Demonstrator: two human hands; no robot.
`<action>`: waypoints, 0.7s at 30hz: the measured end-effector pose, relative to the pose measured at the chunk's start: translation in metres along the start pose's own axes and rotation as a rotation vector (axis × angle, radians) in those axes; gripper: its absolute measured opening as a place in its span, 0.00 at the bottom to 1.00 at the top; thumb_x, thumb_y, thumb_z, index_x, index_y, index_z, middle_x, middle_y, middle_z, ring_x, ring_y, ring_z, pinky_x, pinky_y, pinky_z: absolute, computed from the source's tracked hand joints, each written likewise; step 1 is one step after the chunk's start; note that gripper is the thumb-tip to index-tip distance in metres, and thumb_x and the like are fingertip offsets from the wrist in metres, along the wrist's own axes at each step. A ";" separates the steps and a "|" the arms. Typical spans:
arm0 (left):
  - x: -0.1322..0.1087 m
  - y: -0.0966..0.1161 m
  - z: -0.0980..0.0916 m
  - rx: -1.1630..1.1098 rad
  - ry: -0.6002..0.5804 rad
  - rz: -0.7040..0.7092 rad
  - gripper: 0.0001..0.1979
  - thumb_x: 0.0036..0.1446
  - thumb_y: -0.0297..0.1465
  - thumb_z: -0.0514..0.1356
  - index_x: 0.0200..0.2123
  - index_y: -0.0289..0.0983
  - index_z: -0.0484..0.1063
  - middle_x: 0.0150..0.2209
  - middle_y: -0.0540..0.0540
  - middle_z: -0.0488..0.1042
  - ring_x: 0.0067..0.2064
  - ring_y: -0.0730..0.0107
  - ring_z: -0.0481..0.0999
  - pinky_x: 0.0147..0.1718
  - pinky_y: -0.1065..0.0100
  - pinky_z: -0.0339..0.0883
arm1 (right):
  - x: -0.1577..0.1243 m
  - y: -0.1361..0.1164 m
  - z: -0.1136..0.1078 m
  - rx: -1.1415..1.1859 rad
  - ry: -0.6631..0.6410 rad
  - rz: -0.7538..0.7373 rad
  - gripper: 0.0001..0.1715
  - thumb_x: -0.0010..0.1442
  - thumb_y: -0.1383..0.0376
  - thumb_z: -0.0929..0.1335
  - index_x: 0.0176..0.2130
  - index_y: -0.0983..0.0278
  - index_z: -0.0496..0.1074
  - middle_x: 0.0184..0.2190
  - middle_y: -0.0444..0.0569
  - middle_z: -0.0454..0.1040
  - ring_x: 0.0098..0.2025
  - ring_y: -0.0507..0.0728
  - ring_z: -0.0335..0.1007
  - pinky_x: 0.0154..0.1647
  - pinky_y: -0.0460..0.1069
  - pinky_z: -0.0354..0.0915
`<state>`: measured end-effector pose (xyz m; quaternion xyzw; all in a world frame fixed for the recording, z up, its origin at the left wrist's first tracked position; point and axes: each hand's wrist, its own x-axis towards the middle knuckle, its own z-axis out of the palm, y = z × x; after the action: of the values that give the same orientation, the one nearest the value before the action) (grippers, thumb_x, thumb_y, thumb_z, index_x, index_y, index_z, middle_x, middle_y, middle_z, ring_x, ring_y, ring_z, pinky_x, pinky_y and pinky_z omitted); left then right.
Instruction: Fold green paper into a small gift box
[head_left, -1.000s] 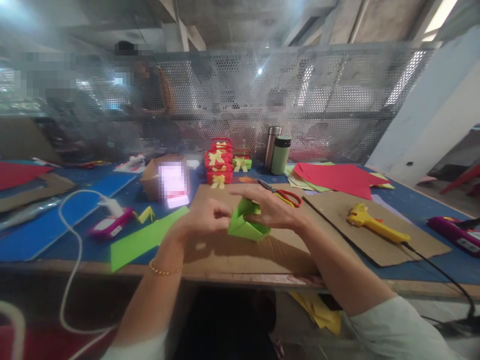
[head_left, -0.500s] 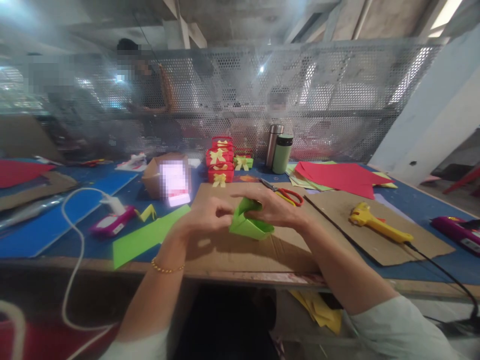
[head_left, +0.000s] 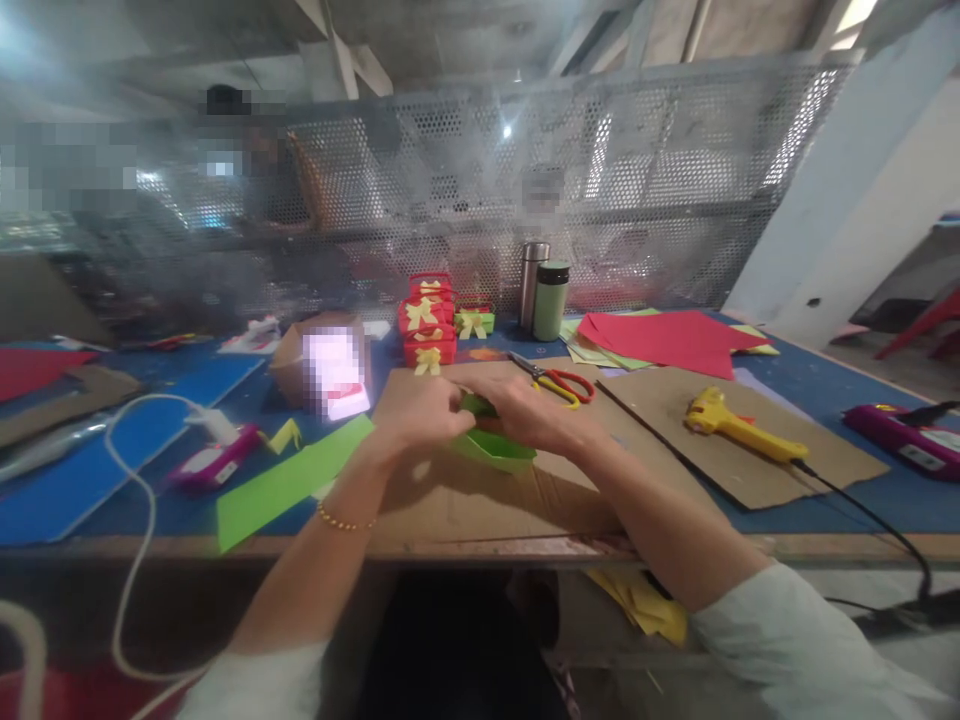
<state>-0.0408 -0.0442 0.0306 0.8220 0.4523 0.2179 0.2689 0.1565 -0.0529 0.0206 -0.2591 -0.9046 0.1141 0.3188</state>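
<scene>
A small folded green paper box (head_left: pixel 504 452) is held just above the brown cardboard sheet (head_left: pixel 450 515). My left hand (head_left: pixel 420 415) pinches its far left edge, fingers bent and thumb toward the box. Over the top and right side lies my right hand (head_left: pixel 534 412), its fingers curled down on the paper and partly hiding it. The fingertips of both hands almost meet, so the far side of the box is covered. Scissors with red and yellow handles (head_left: pixel 562 387) lie just beyond my right hand. A flat green paper strip (head_left: pixel 289 485) rests left of my left wrist.
A yellow glue gun (head_left: pixel 742 430) lies on cardboard at the right, its black cord trailing off the table edge. Red boxes with yellow bows (head_left: pixel 429 325) and a green bottle (head_left: pixel 551 305) stand behind. At left are a lit phone (head_left: pixel 335 372) and a purple power strip (head_left: pixel 214 460).
My hands have come closer together over the green paper box, hiding more of it. My right hand has lowered onto its top. The whole view has shifted slightly.
</scene>
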 end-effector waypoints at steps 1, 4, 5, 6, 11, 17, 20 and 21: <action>0.004 0.000 0.000 0.029 0.025 -0.011 0.11 0.46 0.30 0.61 0.17 0.39 0.62 0.16 0.52 0.55 0.25 0.71 0.59 0.26 0.66 0.46 | 0.000 0.000 -0.001 0.000 0.005 -0.012 0.29 0.62 0.72 0.69 0.62 0.62 0.70 0.53 0.55 0.80 0.54 0.61 0.75 0.52 0.53 0.68; 0.011 0.005 -0.003 0.086 0.063 -0.008 0.09 0.45 0.29 0.61 0.18 0.38 0.64 0.15 0.53 0.54 0.23 0.72 0.57 0.24 0.66 0.44 | 0.000 0.007 -0.004 0.003 0.025 -0.014 0.31 0.61 0.70 0.70 0.63 0.62 0.69 0.53 0.55 0.79 0.55 0.61 0.74 0.53 0.53 0.68; 0.012 0.006 -0.005 0.083 0.059 0.001 0.08 0.46 0.29 0.60 0.19 0.38 0.64 0.15 0.53 0.54 0.23 0.73 0.56 0.24 0.67 0.43 | 0.000 0.010 -0.007 0.001 0.019 0.004 0.35 0.60 0.69 0.72 0.65 0.62 0.67 0.54 0.55 0.78 0.55 0.61 0.74 0.53 0.53 0.68; 0.012 0.008 -0.007 0.078 0.052 0.005 0.07 0.46 0.29 0.60 0.19 0.38 0.64 0.15 0.54 0.55 0.22 0.74 0.56 0.24 0.67 0.43 | -0.001 0.015 -0.011 0.000 0.003 0.031 0.39 0.58 0.68 0.73 0.67 0.62 0.65 0.53 0.55 0.78 0.54 0.61 0.74 0.52 0.53 0.68; 0.015 0.013 -0.018 0.090 0.072 -0.014 0.08 0.47 0.29 0.58 0.20 0.38 0.62 0.16 0.54 0.56 0.21 0.75 0.54 0.23 0.67 0.42 | -0.006 0.038 -0.034 0.105 -0.129 0.135 0.55 0.56 0.65 0.74 0.75 0.60 0.50 0.42 0.47 0.79 0.40 0.55 0.74 0.41 0.49 0.70; 0.021 0.010 -0.018 0.066 0.104 0.015 0.10 0.47 0.30 0.58 0.18 0.39 0.60 0.16 0.54 0.54 0.21 0.76 0.53 0.22 0.67 0.40 | -0.002 0.044 -0.036 0.241 -0.085 0.148 0.52 0.58 0.64 0.72 0.74 0.62 0.50 0.36 0.43 0.74 0.37 0.53 0.69 0.39 0.49 0.69; 0.022 0.009 -0.015 0.075 0.098 -0.023 0.09 0.48 0.30 0.58 0.19 0.38 0.62 0.16 0.54 0.56 0.21 0.75 0.54 0.22 0.68 0.41 | 0.003 0.041 -0.025 0.272 -0.042 0.171 0.50 0.56 0.65 0.73 0.72 0.64 0.55 0.33 0.42 0.72 0.33 0.52 0.66 0.34 0.47 0.66; 0.022 0.010 -0.014 0.073 0.087 -0.032 0.08 0.48 0.30 0.58 0.20 0.38 0.63 0.16 0.54 0.56 0.21 0.75 0.55 0.22 0.68 0.42 | 0.004 0.041 -0.022 0.268 -0.022 0.179 0.48 0.56 0.66 0.72 0.71 0.65 0.57 0.32 0.41 0.71 0.32 0.52 0.65 0.33 0.46 0.64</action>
<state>-0.0321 -0.0258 0.0500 0.8136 0.4845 0.2322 0.2222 0.1839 -0.0156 0.0244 -0.2926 -0.8579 0.2646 0.3292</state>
